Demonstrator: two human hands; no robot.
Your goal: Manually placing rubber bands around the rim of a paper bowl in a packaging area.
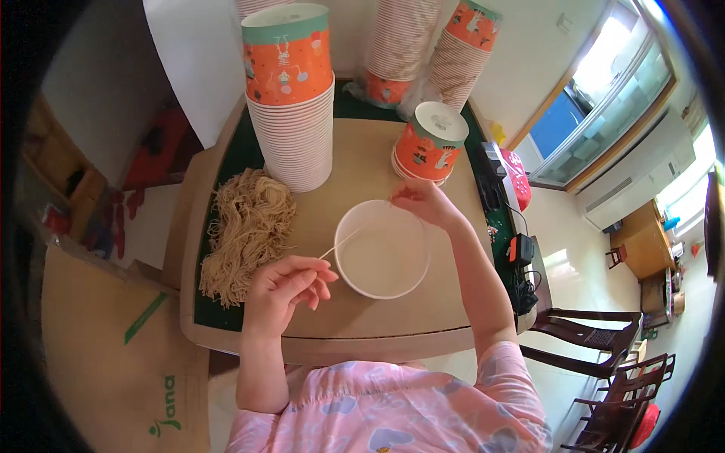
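The tops of the rear cup stacks (400, 45) are cut off by the upper edge. The worktop (355, 317) behind the tall front cup stack (291, 106) is hidden by it. The fingertips of the left hand (283, 291) are curled under, so the grip on the thin noodle strand (351, 238) cannot be made out. The elbows are covered by pink sleeves (393, 411), which are cut by the lower edge.

Head camera looks steeply down from close above the table (355, 321); forearms enter from the lower edge, room floor at right.
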